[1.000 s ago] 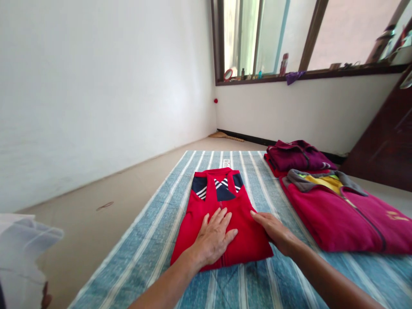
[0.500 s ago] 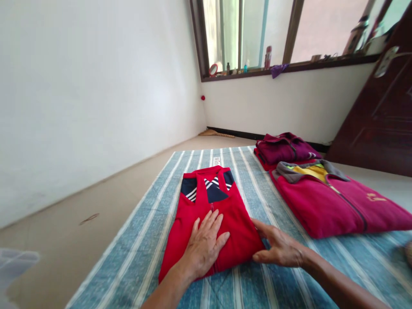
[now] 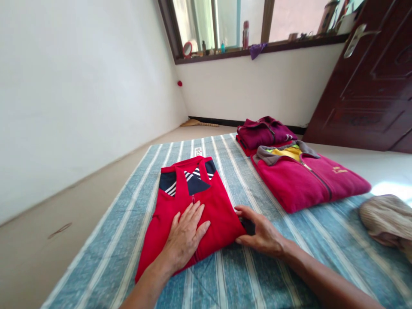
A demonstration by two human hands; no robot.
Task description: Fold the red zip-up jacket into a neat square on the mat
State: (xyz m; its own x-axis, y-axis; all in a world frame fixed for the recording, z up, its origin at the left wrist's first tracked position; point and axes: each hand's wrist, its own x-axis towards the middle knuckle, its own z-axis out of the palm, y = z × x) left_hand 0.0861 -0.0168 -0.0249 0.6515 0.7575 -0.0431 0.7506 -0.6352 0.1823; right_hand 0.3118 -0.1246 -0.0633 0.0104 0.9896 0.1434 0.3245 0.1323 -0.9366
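Observation:
A folded red jacket (image 3: 209,206) with a navy, white-striped collar lining lies on a blue striped mat (image 3: 283,266). My left hand (image 3: 186,234) rests flat on its lower half, fingers stretched out. My right hand (image 3: 259,231) is at the jacket's near right corner, thumb and fingers curled around the lifted edge of the fabric.
A folded magenta fleece jacket (image 3: 305,180) lies to the right on the mat, with a folded maroon garment (image 3: 264,132) behind it. A beige cloth (image 3: 386,219) sits at the far right. A dark wooden door (image 3: 370,86) stands at the right, bare floor (image 3: 64,231) at the left.
The view has swung to the right, so the jacket sits further left in frame. My right hand went from lying beside the jacket to gripping its near right corner. My left hand stays flat.

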